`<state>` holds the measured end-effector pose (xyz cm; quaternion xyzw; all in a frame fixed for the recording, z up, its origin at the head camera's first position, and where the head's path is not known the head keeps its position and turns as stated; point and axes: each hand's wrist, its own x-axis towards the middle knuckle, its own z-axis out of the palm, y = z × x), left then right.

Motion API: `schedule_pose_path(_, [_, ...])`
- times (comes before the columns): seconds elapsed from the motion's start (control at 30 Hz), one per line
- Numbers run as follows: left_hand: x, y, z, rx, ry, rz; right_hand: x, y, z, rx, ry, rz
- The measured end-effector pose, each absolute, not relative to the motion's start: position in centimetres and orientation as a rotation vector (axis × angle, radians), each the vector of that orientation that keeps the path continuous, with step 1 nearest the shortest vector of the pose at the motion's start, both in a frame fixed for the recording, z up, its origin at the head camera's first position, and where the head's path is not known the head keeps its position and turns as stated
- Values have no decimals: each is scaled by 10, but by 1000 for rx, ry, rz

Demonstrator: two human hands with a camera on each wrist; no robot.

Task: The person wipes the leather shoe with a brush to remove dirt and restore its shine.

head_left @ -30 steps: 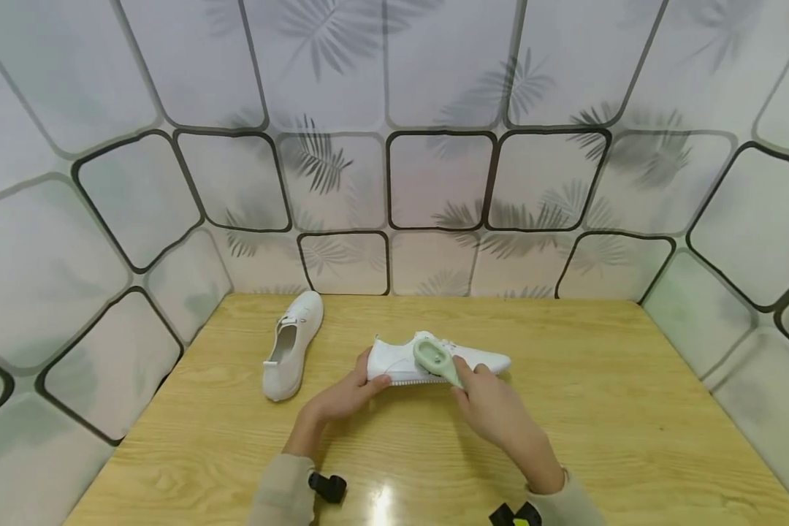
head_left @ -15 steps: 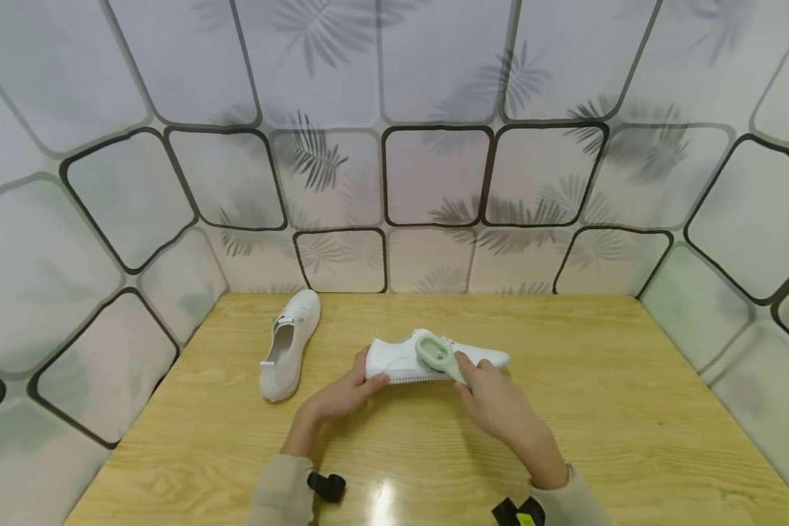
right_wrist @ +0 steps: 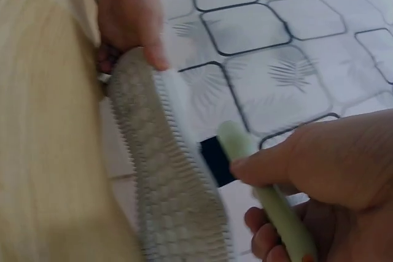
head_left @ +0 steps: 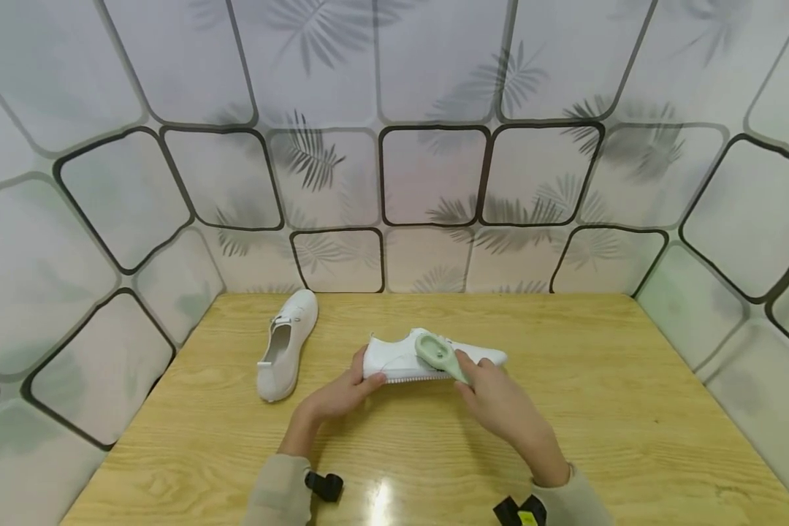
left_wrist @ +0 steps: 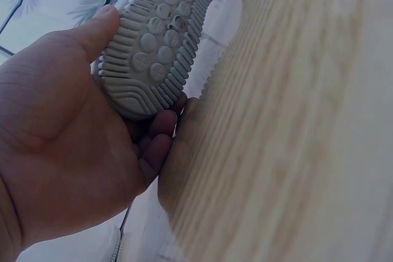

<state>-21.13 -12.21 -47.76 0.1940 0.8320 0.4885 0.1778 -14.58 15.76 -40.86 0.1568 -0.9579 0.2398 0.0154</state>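
A white lace-up shoe (head_left: 394, 361) lies tipped on its side over the table, toe to the right. My left hand (head_left: 342, 393) grips it by the heel, thumb at the sole's edge and fingers behind. In the left wrist view the ribbed, studded sole (left_wrist: 163, 35) faces the camera, fingertips right at the tabletop. My right hand (head_left: 500, 405) holds a pale green brush (head_left: 436, 351) by its handle, the head against the shoe's side. Dark bristles (right_wrist: 215, 159) meet the white upper in the right wrist view.
The matching white shoe (head_left: 294, 343) stands upright at the back left of the wooden table (head_left: 598, 409). Patterned wall panels (head_left: 434, 175) enclose the table at the back and both sides. Black wrist devices (head_left: 325, 486) sit by the sleeves.
The brush has slid slightly right along the shoe's side, toward the toe, with my right hand. My left hand keeps its grip on the heel. The head view has shifted a little.
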Motion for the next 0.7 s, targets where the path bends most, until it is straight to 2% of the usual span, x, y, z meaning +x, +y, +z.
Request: schedule_pose_path(0.7, [-211,-121,-479,597,2363,1390,-147,157,-416,536,-2963,771])
